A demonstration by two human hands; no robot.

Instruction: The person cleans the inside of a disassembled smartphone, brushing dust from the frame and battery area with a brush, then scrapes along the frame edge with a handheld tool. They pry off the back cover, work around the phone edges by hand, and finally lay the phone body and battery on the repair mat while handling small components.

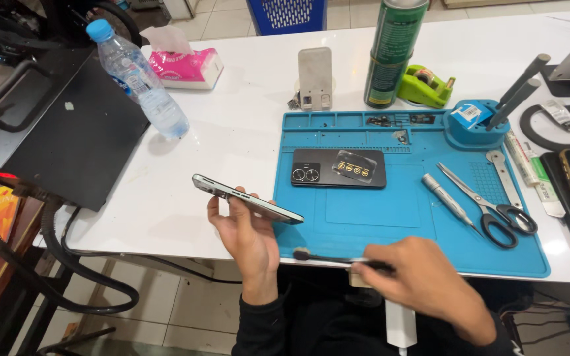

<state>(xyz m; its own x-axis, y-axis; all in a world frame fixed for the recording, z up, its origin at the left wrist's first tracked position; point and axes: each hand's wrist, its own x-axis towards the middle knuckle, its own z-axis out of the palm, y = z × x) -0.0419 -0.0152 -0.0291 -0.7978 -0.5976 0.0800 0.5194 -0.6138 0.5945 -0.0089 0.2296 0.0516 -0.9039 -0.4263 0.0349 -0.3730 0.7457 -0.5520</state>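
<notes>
My left hand point(245, 231) holds a slim smartphone point(245, 198) edge-on and tilted, above the front left corner of a blue work mat point(377, 217). My right hand point(423, 280) grips a thin black brush point(328, 258), its bristle tip pointing left towards my left palm, just under the phone. A black phone back cover point(338, 168) with two camera rings lies flat on the mat behind the phone.
On the mat lie a metal screwdriver point(448, 201), scissors point(493, 207) and a blue tool holder point(476, 122). A water bottle point(141, 79), tissue pack point(186, 66), green spray can point(394, 53), tape dispenser point(427, 86) and a black machine point(61, 125) stand around the white table point(166, 204).
</notes>
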